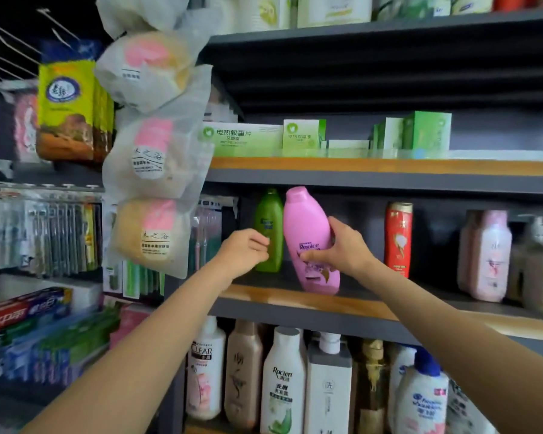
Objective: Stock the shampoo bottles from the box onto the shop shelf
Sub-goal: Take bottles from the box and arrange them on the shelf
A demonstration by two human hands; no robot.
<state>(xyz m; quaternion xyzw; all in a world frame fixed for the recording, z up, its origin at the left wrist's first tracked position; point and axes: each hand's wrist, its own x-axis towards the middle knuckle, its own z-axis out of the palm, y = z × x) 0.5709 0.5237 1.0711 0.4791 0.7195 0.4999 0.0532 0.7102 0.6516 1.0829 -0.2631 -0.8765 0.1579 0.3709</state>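
Far over at 9 o'clock hang some yellow packs (66, 111), and next to them a string of see-through bags (152, 158) with soft sponges inside. Then comes the left hand (244, 249). Its fingers are curled and they touch the side of the green bottle (268, 230), but it is hard to tell if they really hold it or just steady it. The green bottle stands up straight at the back of the middle shelf (298, 300). Just beside it, toward 3 o'clock, is the pink bottle (309, 242). The right hand (342, 247) holds it, with the thumb across the front label and the fingers round the far side. The pink bottle leans, with its cap tipped toward 11 o'clock. Its bottom looks to be at the shelf near the front edge, but it is not sitting flat yet. To do this step well, I think the right hand should tip the bottle up straight, slide it back next to the green one, and turn the label to face out. The left hand can keep the green bottle from falling when the two bump. Only let go when the pink bottle stands by itself. Farther toward 3 o'clock stands a red bottle (398, 239), well apart, so there is room. The box cannot be seen here.
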